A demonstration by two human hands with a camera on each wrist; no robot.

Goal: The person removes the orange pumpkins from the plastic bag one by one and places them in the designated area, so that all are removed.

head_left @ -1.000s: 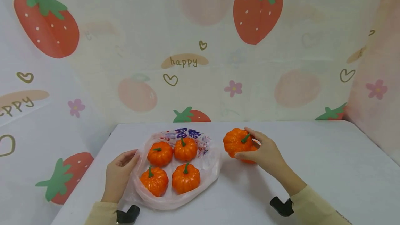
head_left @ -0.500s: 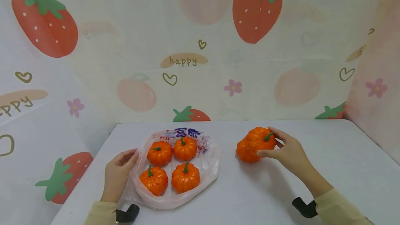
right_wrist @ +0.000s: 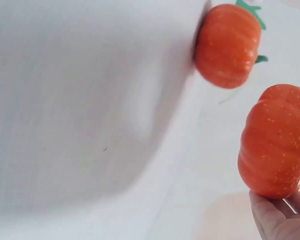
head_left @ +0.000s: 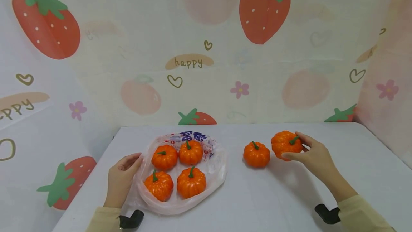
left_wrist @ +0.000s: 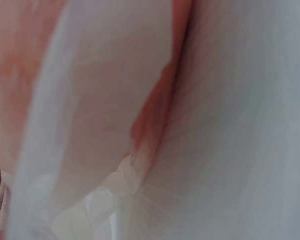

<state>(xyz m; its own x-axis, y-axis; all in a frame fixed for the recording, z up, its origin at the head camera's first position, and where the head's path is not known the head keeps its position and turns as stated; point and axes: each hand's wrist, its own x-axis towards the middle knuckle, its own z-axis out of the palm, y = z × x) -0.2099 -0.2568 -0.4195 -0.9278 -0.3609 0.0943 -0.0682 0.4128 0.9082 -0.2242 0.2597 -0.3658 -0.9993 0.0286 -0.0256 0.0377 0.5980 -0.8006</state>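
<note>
My right hand (head_left: 317, 155) grips a small orange pumpkin with a green stem (head_left: 285, 145), thumb on the near side and fingers behind. In the right wrist view the held pumpkin (right_wrist: 276, 142) appears raised over the white table. Just left of it, another pumpkin (head_left: 256, 154) stands on the table. My left hand (head_left: 121, 174) pinches the left rim of a thin, translucent plastic bag (head_left: 180, 208). The bag lies spread with its mouth wide, and several pumpkins (head_left: 191, 184) sit in it. Close folds of the bag (left_wrist: 115, 100) fill most of the left wrist view.
All of this is on a white table (head_left: 244, 203). Behind it hangs a cloth backdrop (head_left: 273, 60) printed with strawberries, hearts and flowers, and it wraps round both sides. Black wrist mounts (head_left: 327, 213) stick out from the sleeves.
The right hand has carried its pumpkin to the right, past the one standing on the table, which now shows whole. The left hand and the bag stay where they were.
</note>
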